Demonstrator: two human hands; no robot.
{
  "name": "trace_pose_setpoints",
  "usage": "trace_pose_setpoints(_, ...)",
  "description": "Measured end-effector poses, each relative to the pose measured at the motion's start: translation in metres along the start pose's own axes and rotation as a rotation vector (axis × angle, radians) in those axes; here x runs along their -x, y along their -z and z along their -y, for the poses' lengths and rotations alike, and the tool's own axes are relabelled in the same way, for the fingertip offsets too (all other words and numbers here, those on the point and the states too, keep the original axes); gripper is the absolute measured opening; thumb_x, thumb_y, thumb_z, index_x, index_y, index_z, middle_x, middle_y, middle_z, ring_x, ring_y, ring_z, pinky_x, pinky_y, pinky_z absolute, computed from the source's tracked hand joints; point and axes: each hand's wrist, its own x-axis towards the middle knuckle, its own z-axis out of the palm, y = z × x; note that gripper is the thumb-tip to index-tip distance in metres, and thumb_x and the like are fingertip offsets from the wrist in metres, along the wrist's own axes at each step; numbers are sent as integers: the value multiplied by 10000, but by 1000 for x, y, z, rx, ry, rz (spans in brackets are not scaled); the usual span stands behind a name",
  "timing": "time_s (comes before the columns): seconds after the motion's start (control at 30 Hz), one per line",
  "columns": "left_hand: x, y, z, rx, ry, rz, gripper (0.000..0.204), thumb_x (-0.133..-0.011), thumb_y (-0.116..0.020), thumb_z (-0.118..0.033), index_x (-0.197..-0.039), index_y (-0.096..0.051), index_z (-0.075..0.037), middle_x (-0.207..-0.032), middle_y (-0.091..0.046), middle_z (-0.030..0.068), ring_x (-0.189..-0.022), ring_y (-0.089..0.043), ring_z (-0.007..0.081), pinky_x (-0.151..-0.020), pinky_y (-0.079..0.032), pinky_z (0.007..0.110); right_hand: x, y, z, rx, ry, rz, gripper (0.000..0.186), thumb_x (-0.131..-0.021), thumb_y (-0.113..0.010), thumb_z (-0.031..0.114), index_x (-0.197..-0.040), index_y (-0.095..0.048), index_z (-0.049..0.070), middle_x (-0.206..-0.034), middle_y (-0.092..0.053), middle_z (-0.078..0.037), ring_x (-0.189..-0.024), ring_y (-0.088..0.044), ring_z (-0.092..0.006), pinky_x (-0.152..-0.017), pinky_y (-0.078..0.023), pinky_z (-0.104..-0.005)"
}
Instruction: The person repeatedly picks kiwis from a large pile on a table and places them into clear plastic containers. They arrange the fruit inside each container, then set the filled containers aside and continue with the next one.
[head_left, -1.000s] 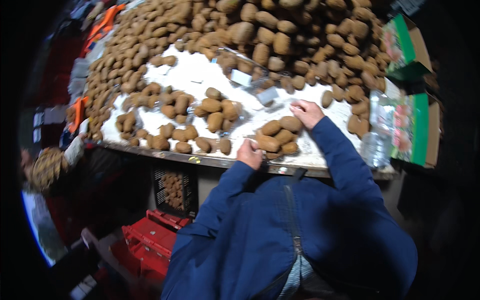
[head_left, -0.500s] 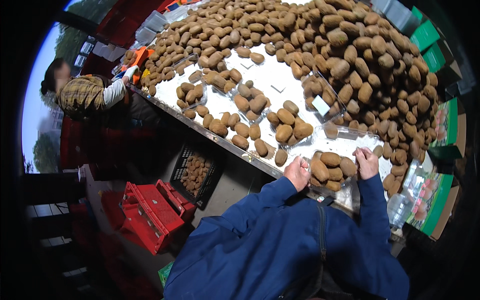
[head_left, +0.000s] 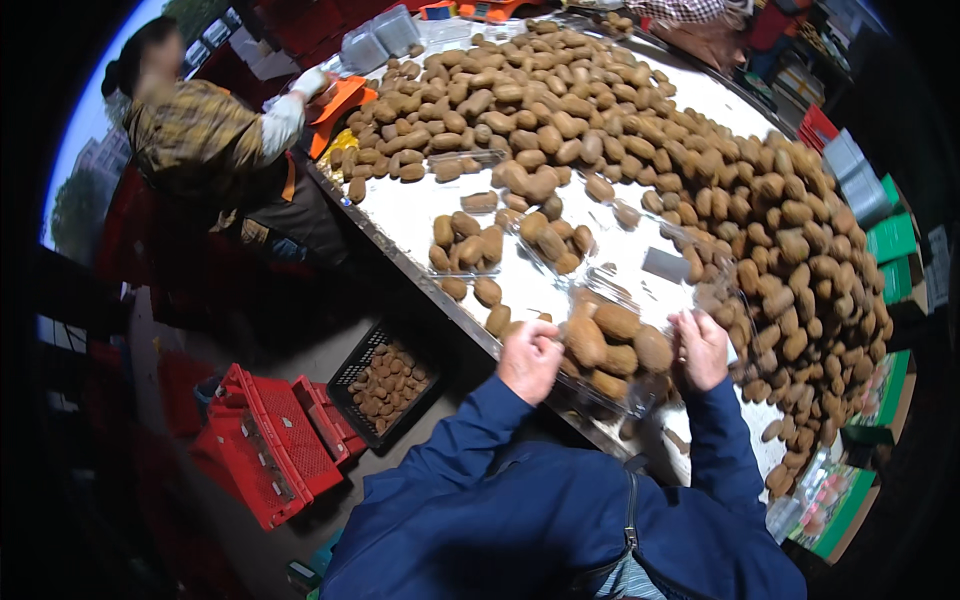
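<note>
A clear plastic punnet full of brown kiwis [head_left: 617, 352] is between my hands, above the near edge of the white table [head_left: 400, 205]. My left hand [head_left: 531, 361] is closed at its left side, and my right hand [head_left: 701, 349] grips its right side with bent fingers. Just beyond stand more filled punnets, one of kiwis [head_left: 467, 247] towards the left and another of kiwis [head_left: 553, 243] nearer the middle. A clear punnet with a grey rectangular piece [head_left: 665, 265] on it sits past my right hand. The lower rim of the held punnet is partly blurred.
A large heap of loose kiwis [head_left: 790, 245] curves round the far and right sides. A co-worker [head_left: 215, 130] stands at the left by an orange tray [head_left: 342, 108]. On the floor are a black crate [head_left: 350, 402] of kiwis and red crates [head_left: 285, 440]. Green cartons [head_left: 850, 510] line the right.
The view has turned, so the table and co-worker look shifted. The kiwi punnet between my hands appears raised and closer. Both hands stay at its sides.
</note>
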Motion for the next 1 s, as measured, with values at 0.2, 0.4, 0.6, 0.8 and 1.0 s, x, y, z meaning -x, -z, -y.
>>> trace_pose_setpoints(0.2,-96,143,3,126,69,-247,134,-893,-631,-53,-998,-636,30,-682,-555,-9,-482,-510,51,-384,-471,222,-112,-175,26,-41,110,200,214,-1011,-549,205,-1026,-610,1,-684,-610,-39,-501,-531,-96,-452,-427,-239)
trace_pose_setpoints(0.4,-195,262,33,48,115,-442,122,-914,-640,-92,-934,-654,28,-660,-582,5,-442,-498,64,-363,-446,241,-197,-324,47,189,58,309,258,-998,-516,184,-1019,-575,-66,-785,-704,-123,-605,-673,-155,-461,-493,-291)
trace_pose_setpoints(0.6,-267,336,76,3,175,-477,75,-886,-657,-73,-873,-664,1,-663,-586,-2,-453,-492,70,-385,-441,257,-236,-403,46,99,-90,475,326,-998,-501,203,-1067,-584,-105,-891,-719,-163,-619,-703,-210,-524,-521,-320)
trace_pose_setpoints(0.8,-302,352,111,-82,261,-462,80,-874,-679,-85,-861,-692,-8,-668,-608,-4,-486,-522,73,-406,-462,258,-263,-438,24,283,-54,448,337,-958,-514,202,-893,-638,-105,-755,-694,-191,-620,-701,-267,-595,-542,-384)
trace_pose_setpoints(1.0,-319,345,110,-631,174,-453,129,-854,-704,-160,-886,-726,-37,-781,-712,131,-711,-690,260,-660,-547,380,-278,-431,28,395,-168,503,328,-954,-513,175,-997,-638,-125,-821,-703,-184,-598,-701,-256,-535,-532,-370)
